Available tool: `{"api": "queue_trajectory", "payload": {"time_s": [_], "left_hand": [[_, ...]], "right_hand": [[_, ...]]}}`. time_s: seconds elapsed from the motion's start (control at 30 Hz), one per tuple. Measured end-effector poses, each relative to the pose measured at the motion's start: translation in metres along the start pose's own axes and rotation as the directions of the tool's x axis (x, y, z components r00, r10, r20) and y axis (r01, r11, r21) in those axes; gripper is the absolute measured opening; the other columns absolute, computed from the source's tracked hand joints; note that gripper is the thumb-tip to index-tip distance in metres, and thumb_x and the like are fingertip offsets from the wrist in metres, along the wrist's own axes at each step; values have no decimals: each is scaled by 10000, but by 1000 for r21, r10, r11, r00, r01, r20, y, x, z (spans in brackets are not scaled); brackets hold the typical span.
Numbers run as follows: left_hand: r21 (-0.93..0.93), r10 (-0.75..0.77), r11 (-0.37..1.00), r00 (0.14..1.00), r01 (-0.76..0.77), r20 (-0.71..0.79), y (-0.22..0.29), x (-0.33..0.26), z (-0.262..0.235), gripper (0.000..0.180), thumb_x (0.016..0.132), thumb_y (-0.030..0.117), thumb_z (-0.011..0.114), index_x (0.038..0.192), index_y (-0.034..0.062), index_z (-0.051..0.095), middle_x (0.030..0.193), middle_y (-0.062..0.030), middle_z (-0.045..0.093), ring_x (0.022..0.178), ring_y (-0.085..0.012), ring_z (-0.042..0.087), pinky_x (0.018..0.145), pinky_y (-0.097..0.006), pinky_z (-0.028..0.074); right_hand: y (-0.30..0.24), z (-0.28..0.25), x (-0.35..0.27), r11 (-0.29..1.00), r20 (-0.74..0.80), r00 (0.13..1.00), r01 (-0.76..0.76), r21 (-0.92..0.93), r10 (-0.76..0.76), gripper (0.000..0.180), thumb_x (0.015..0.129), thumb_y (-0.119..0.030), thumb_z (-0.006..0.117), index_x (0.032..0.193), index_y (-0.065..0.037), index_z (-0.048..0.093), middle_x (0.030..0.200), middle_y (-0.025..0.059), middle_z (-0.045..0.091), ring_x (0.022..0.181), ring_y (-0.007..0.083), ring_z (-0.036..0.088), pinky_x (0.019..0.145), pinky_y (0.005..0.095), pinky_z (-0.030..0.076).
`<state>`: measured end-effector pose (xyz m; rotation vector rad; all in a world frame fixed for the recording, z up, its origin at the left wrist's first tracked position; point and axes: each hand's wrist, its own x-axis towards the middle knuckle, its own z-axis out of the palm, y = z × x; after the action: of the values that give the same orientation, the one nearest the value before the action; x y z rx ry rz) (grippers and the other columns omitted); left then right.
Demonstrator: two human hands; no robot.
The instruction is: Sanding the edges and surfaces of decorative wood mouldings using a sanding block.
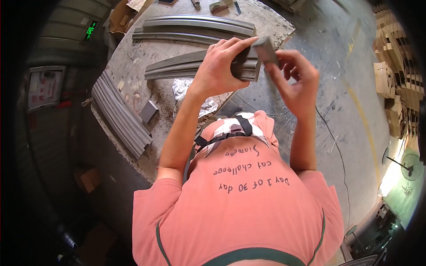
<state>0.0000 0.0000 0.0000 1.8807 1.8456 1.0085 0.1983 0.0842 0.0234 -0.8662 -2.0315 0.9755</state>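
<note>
A narrow gap is running between the grey strip [173, 65] in the left hand [219, 66] and the two strips [195, 21] lying beyond it. Leftward, a wider lane of worktable [128, 60] is reaching to the stacked strips [120, 113], with a small grey block [149, 111] interrupting it. Crumpled foil [181, 88] is crowding the held strip's near side. A dark block [266, 51] in the right hand [296, 77] is obstructing its right end; open air is extending rightward from that hand.

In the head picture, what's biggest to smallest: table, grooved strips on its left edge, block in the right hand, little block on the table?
1. Table
2. Grooved strips
3. Held block and table block: unsure, because the held one seems nearer the camera.
</note>
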Motion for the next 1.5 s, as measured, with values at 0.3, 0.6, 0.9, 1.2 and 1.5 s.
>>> {"api": "queue_trajectory", "payload": {"time_s": [0.3,0.6,0.9,1.2,1.5], "left_hand": [[-187,66,980,998,-65,0,-17,-8,-1,787,581,186,833,1341,127,635,1144,-139,665,1065,-341,645,961,-409,520],[-170,51,984,997,-42,50,-12,-15,-4,824,568,110,843,1363,83,628,1190,-148,677,1072,-323,658,961,-399,530],[-102,102,990,993,-96,60,-5,-33,-13,865,562,117,813,1403,117,612,1196,-144,670,1096,-351,631,986,-431,492],[143,150,981,982,-134,-111,4,-62,-10,810,613,72,764,1407,116,609,1290,-127,667,1135,-350,632,996,-439,505],[152,176,977,965,-148,-195,0,-73,0,647,685,58,777,1322,118,677,1299,-87,693,1171,-312,666,991,-412,543]], "right_hand": [[-5,7,1,993,-31,993,116,34,-115,221,810,-106,828,991,-52,712,808,57,661,609,150,601,546,273,476],[2,15,-1,991,-108,994,-7,132,22,168,882,-139,791,978,-29,707,779,19,667,674,72,592,555,243,445],[8,-26,-16,968,35,999,-18,251,10,254,906,-83,697,1154,-38,668,955,12,681,817,59,607,675,199,465],[-3,-16,-20,798,232,968,-63,600,-98,261,868,-38,685,1118,28,644,1081,50,643,963,104,601,843,226,464],[-43,-2,-12,929,257,903,289,231,-345,230,855,-102,745,1058,-26,667,855,59,631,708,110,552,596,251,402]]}}
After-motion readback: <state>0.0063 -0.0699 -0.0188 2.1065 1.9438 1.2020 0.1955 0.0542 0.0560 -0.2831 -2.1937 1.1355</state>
